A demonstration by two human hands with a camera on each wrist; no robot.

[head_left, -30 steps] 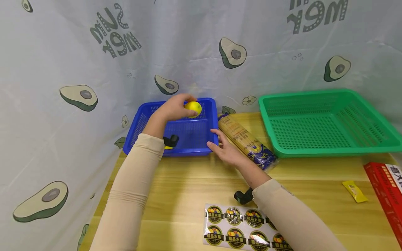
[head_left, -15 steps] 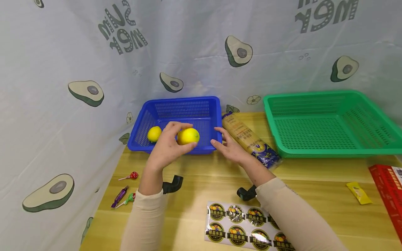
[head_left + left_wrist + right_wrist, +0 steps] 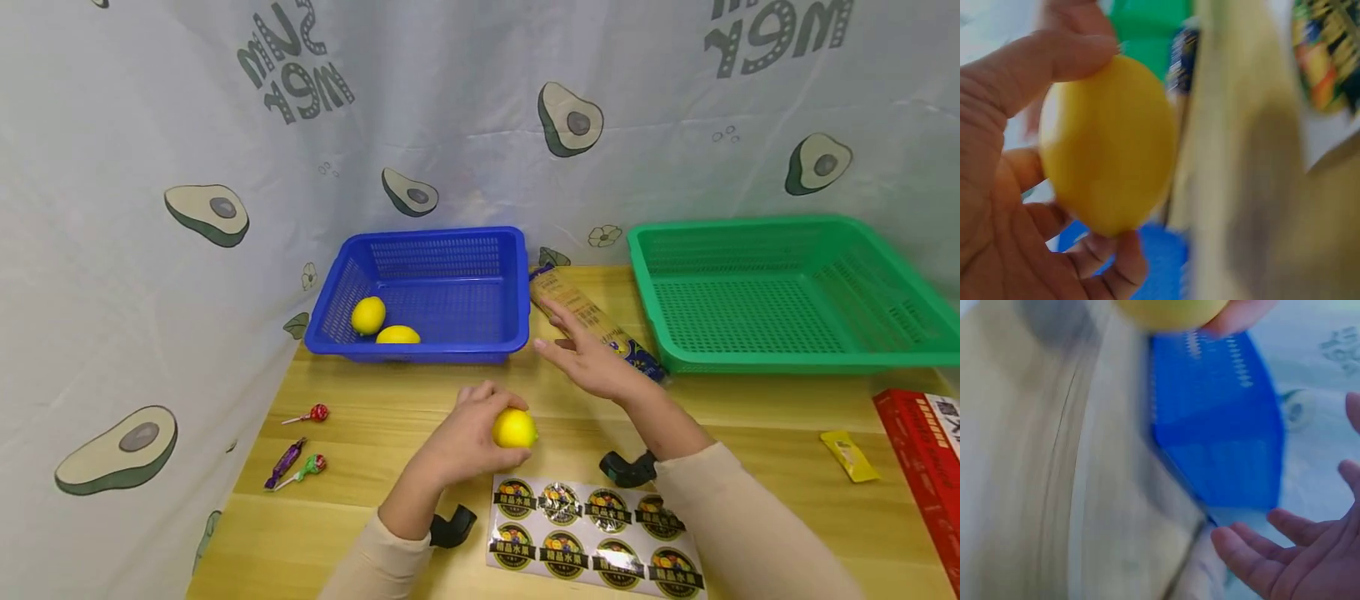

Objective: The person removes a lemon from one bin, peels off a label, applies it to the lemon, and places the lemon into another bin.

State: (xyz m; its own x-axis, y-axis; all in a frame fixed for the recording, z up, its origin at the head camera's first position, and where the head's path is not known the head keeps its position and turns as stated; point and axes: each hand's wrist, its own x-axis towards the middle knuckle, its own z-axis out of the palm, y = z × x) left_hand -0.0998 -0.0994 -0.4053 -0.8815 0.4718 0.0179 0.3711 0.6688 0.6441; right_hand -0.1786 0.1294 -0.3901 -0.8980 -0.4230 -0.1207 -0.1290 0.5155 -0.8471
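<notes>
My left hand (image 3: 472,437) grips a yellow lemon (image 3: 515,428) between thumb and fingers, over the table in front of the blue basket (image 3: 517,343). In the left wrist view the same lemon (image 3: 1110,147) fills the grasp, thumb on one end and fingertips around the other. Two more lemons lie in the blue basket's left front corner, one lemon (image 3: 368,316) behind the other lemon (image 3: 398,335). My right hand (image 3: 592,362) holds nothing; its fingers are spread, and it overlaps the spaghetti pack (image 3: 573,304) right of the basket.
A green basket (image 3: 660,360) stands at the back right. A sticker sheet (image 3: 551,521) lies at the front middle. On the left are a red lollipop (image 3: 318,412), a purple-wrapped candy (image 3: 286,463) and a green lollipop (image 3: 315,464). A yellow packet (image 3: 849,456) and red box (image 3: 922,450) lie right.
My left hand has carried the lemon out from above the blue basket, toward me and to the right. My right hand has moved away from the basket's rim, to the right.
</notes>
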